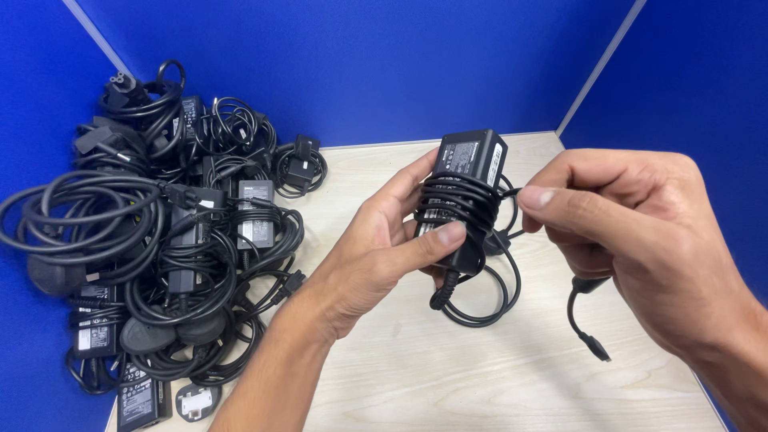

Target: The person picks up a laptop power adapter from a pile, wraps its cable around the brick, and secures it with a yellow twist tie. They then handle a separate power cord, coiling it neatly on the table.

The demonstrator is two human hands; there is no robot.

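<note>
My left hand [384, 240] grips a black power adapter brick [470, 160] held upright above the table, thumb pressing on the black cable [456, 200] wound around its middle. My right hand [624, 232] pinches that cable just right of the brick. A loose loop [488, 308] hangs below the brick, and the cable's free end with its plug tip [596, 346] dangles under my right hand.
A big tangled pile of black adapters and cables [160, 232] covers the left side of the light wooden table [480, 376]. A white-faced wall plug [194, 400] lies at the pile's front edge. Blue partition walls [360, 64] enclose the table at back and sides.
</note>
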